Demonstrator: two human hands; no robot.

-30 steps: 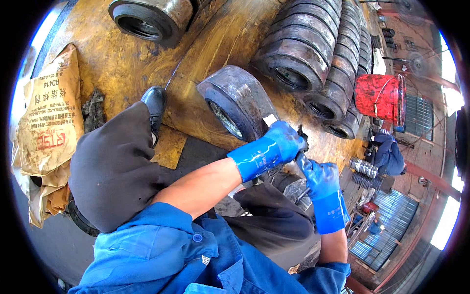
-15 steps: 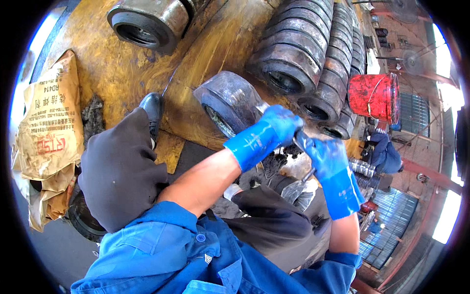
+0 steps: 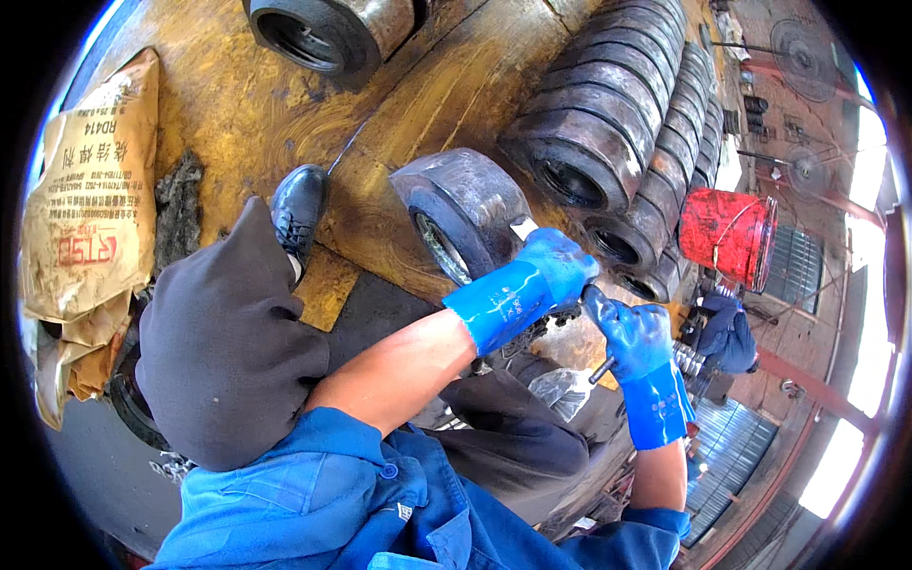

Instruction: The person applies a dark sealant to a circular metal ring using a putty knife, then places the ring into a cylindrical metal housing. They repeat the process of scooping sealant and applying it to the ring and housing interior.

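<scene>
In a blue rubber glove, my left hand (image 3: 556, 266) is closed round a metal scraper, whose flat pale blade (image 3: 522, 228) sticks out against the rim of a thick steel ring (image 3: 465, 204). Just beyond it, my right hand (image 3: 629, 337), gloved alike, grips the same tool. A dark rod end (image 3: 602, 370) shows below the right fist; my gloves hide the middle of the tool. The ring is dark grey and greasy, tilted so that its bore faces me, and it stands on a yellow-brown stained surface (image 3: 418, 104).
Rows of similar rings (image 3: 608, 104) lie at the far right, and another ring (image 3: 323, 38) is at the far left. A red bucket (image 3: 727, 236) stands to the right. Paper sacks (image 3: 95, 190) lie at the left. Someone in dark blue (image 3: 727, 332) is in the background.
The view has shifted slightly, so the surroundings sit differently in the picture. My hands keep their grip on the scraper, and its blade stays at the ring's rim.
</scene>
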